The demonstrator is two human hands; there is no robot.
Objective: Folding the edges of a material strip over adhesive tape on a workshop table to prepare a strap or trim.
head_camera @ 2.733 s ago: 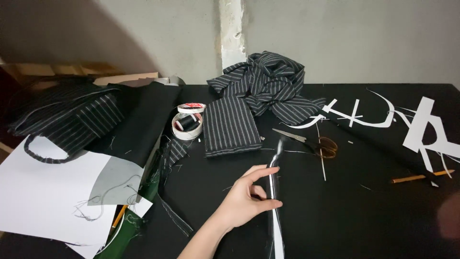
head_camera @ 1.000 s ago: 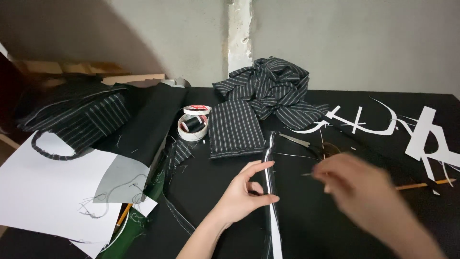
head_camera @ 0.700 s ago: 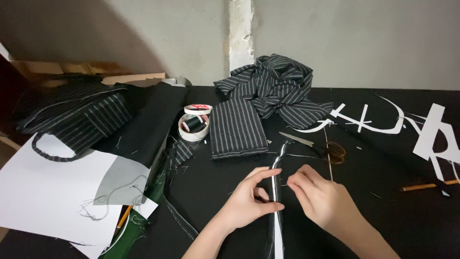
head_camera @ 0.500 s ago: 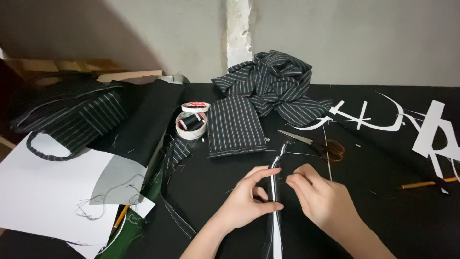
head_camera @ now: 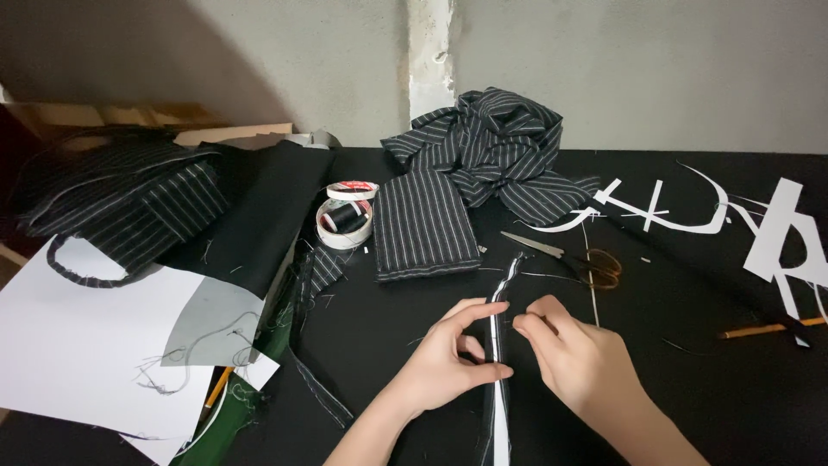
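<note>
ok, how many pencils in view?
2: one pencil on the black table at far right; another pencil poking from under the white paper, lower left. More may be hidden.

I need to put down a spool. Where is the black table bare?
Bare patches: between the left hand and the tape rolls, and right of the right hand, below the pencil. Crowded: paper sheets at left, striped fabric and scissors behind.
</note>
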